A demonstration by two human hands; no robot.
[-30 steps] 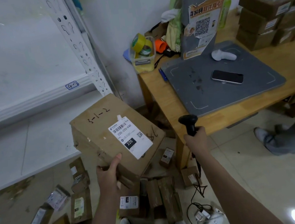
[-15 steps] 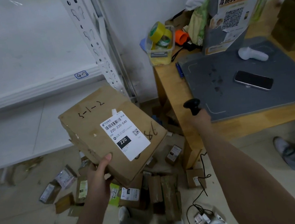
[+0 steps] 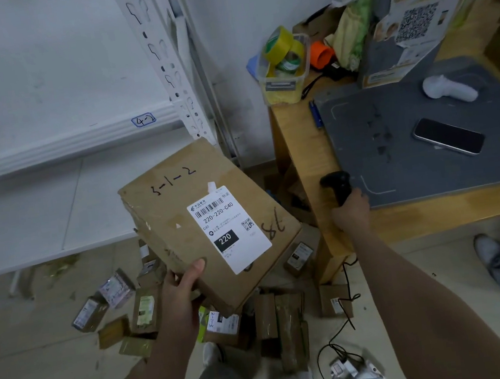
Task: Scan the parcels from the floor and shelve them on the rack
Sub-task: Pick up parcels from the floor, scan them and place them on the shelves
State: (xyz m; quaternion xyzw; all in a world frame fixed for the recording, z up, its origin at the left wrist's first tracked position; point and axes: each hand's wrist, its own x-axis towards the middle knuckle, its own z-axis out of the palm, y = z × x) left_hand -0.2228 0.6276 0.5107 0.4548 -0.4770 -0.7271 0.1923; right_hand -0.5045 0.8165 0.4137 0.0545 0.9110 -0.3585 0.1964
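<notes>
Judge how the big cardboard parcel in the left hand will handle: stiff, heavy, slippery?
Probably fairly light: the left hand alone holds the cardboard parcel up by one corner. Likely stiff: its faces look flat, though one edge is scuffed. It might pivot or slip, being tilted and gripped only there.

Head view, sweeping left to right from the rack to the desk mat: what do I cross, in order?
4-2 shelf tag → cardboard parcel marked 3-1-2, held by the left hand → black scanner, gripped by the right hand → phone lying on the grey mat.
</notes>
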